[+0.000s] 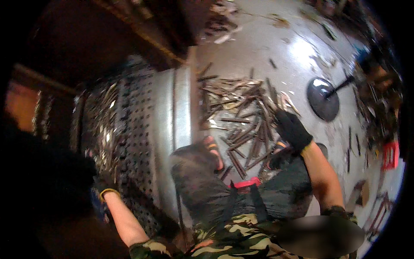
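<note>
My right hand [293, 131], in a black glove, is over the right side of a pile of thin dark strips [241, 121] on the floor. A pale flat piece [290, 103] shows just beyond its fingertips; whether the fingers grip it is unclear in the blur. To the left, my left hand [101, 180], in a dark glove with a yellow cuff, reaches to the near end of a perforated metal bed [137, 101]. Its fingers merge into the shadow. Small shiny scraps [108, 136] lie along that bed.
A pale metal ledge [182, 108] runs between the bed and the floor pile. My knees straddle the near end of the pile. A round black base with a pole [321, 100] stands at the right. Beyond it are a red crate [390, 155] and scattered debris. A dark machine frame [142, 32] overhangs the upper left.
</note>
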{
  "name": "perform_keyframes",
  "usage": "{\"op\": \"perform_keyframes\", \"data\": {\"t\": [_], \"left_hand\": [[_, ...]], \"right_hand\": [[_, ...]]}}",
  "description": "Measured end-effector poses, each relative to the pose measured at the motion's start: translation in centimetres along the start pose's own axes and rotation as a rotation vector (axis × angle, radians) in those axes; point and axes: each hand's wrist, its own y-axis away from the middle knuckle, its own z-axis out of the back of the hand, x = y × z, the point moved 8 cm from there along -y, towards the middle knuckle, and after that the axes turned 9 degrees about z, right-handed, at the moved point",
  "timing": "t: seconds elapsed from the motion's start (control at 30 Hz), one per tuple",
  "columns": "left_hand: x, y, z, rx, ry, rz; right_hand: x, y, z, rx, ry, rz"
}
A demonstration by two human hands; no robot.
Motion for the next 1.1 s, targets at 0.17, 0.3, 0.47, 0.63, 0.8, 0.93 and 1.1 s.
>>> {"op": "perform_keyframes", "data": {"t": [0.17,0.3,0.47,0.63,0.8,0.93,1.1], "left_hand": [[3.2,9.5,-21.8,0.639,-0.504,-0.184],[13.5,25.4,-40.0,1.210,-1.191,-0.455],[27.3,27.1,-49.7,1.149,-1.721,-0.813],[38.0,21.9,-51.2,0.893,-1.871,-0.496],[44.0,16.6,-54.2,0.734,-1.799,-0.628],[41.5,21.4,-61.4,0.610,-1.568,-0.332],[47.5,13.7,-63.8,0.708,-1.697,-0.620]], "right_hand": [[-6.2,-4.0,-1.6,-0.162,-0.056,-0.165],[-10.0,-2.0,-4.1,-0.250,-0.784,-1.009],[-12.2,-1.9,-5.0,-0.415,-0.992,-1.133],[-12.8,-1.5,-1.2,-0.400,-0.939,-1.401],[-15.8,1.5,-1.7,-0.599,-1.041,-1.534],[-17.5,4.0,-0.9,-0.688,-0.959,-1.563],[-17.2,2.9,-1.2,-0.618,-1.110,-1.609]]}}
